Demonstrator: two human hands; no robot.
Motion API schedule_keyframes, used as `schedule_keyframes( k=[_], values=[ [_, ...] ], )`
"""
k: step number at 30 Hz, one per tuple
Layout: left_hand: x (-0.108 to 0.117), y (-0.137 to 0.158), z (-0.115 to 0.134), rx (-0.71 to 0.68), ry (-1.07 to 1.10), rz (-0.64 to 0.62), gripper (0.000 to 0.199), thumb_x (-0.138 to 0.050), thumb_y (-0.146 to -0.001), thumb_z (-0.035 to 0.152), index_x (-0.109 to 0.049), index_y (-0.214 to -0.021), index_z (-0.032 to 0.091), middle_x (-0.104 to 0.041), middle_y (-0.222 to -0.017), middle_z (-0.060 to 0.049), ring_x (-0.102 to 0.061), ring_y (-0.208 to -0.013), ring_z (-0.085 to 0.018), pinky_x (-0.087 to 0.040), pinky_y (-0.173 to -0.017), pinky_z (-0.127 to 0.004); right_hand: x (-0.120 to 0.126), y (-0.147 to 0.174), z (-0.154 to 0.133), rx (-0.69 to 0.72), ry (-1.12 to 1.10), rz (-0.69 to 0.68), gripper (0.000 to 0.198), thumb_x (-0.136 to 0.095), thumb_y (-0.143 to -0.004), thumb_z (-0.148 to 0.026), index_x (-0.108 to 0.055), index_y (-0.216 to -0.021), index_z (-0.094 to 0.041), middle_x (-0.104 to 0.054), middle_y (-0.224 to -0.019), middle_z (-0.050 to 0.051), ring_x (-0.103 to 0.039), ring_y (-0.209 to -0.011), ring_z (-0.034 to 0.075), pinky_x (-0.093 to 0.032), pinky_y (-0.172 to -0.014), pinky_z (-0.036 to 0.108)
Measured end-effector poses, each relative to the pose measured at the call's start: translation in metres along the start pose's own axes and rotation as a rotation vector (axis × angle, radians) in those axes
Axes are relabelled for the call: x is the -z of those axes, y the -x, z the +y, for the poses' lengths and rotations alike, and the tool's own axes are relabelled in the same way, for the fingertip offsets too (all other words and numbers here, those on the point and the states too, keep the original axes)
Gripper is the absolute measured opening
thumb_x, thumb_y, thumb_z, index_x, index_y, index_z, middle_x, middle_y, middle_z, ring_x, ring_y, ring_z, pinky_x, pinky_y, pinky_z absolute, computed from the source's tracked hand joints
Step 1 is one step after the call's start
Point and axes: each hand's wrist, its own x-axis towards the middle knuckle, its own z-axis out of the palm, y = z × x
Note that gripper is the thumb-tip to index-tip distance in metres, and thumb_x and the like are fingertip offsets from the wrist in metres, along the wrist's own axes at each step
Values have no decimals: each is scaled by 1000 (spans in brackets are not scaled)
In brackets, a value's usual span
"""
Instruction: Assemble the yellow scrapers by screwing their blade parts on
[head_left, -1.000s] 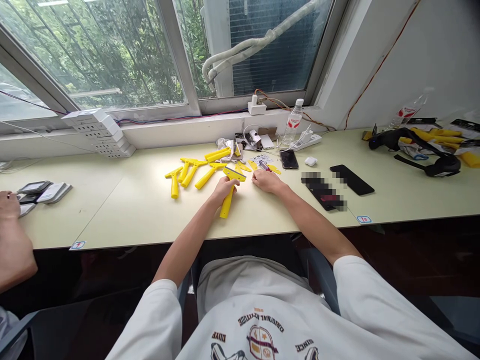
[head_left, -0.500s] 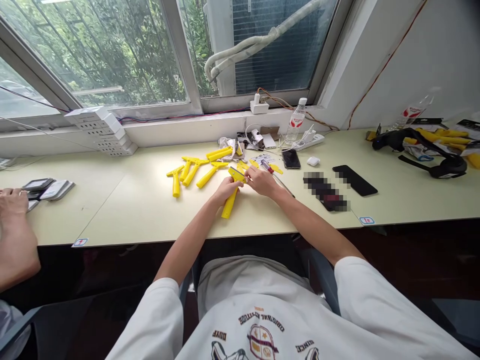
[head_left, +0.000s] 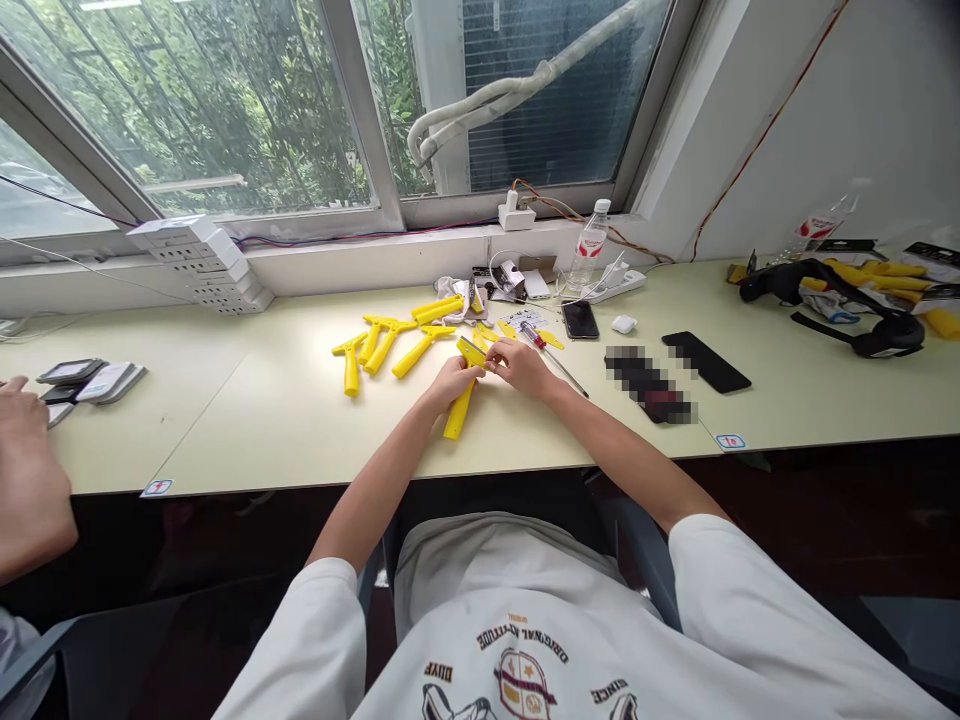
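My left hand [head_left: 451,382] is closed round a yellow scraper [head_left: 459,412], just below its head, with the handle slanting down toward me. A thin grey blade edge shows along the top of the head. At the head's right end, the fingers of my right hand [head_left: 520,366] are pinched together against it; whatever is between them is too small to tell. Just beyond that hand lies a screwdriver [head_left: 533,335] with a red and clear handle. Flat yellow pieces [head_left: 553,339] rest behind it. Several more yellow scraper handles [head_left: 386,347] lie to the left.
Behind are a phone [head_left: 580,320], a water bottle [head_left: 590,246], a power strip [head_left: 615,284] and small packages. A white case [head_left: 624,324] and a black slab [head_left: 706,362] lie right. At far left, another person's hand [head_left: 21,412] is beside stacked grey-and-white items [head_left: 112,380].
My right hand has shifted very slightly left along the scraper's head, its fingers still pinched. The other person's hand has moved a little left. The scraper stays in my left hand.
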Motion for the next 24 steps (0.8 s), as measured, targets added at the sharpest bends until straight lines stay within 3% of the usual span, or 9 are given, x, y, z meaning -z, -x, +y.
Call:
schedule_keyframes(
  k=[4, 8, 10, 13, 15, 24],
  values=[
    [0, 3, 4, 3, -5, -2, 14, -80, -80, 18, -69, -90, 18, -66, -72, 0, -59, -63, -14, -45, -62, -27, -3, -5, 11, -53, -198, 100, 15, -80, -92, -33, -74, -98, -21, -74, -97, 6, -64, -87, 22, -47, -78, 34],
    [2, 4, 7, 22, 63, -16, 19, -81, -80, 21, -71, -96, 17, -68, -79, -1, -61, -64, -14, -47, -63, -28, 2, -9, 13, -225, -420, 223, 22, -75, -93, -40, -72, -105, -22, -74, -97, 4, -64, -87, 20, -51, -78, 32],
    [4, 4, 8, 20, 82, -24, 22, -80, -79, 21, -72, -99, 17, -68, -80, -1, -60, -64, -13, -48, -64, -28, 7, -9, 12, -316, -534, 155, 25, -74, -95, -44, -72, -104, -22, -75, -96, 4, -65, -84, 19, -50, -69, 29],
    [5, 5, 8, -14, 72, -46, 22, -80, -80, 21, -72, -100, 16, -68, -80, -1, -58, -63, -12, -48, -66, -28, 12, -6, 7, -410, -702, -113, 33, -80, -93, -51, -73, -105, -20, -77, -95, 6, -67, -74, 16, -43, -52, 24],
    [6, 7, 9, -47, 45, -74, 20, -81, -82, 24, -72, -99, 16, -70, -83, -2, -57, -64, -12, -48, -66, -29, 13, -3, 2, -423, -785, -229, 38, -86, -90, -52, -73, -104, -20, -79, -95, 6, -68, -70, 14, -42, -49, 22],
    [11, 9, 11, -90, -185, -139, 28, -82, -87, 39, -77, -102, 16, -74, -93, -5, -62, -74, -18, -51, -71, -32, 11, -4, -1, -454, -857, -276, 33, -91, -80, -42, -66, -85, -21, -78, -79, 3, -64, -58, 9, -39, -46, 18]
  ],
)
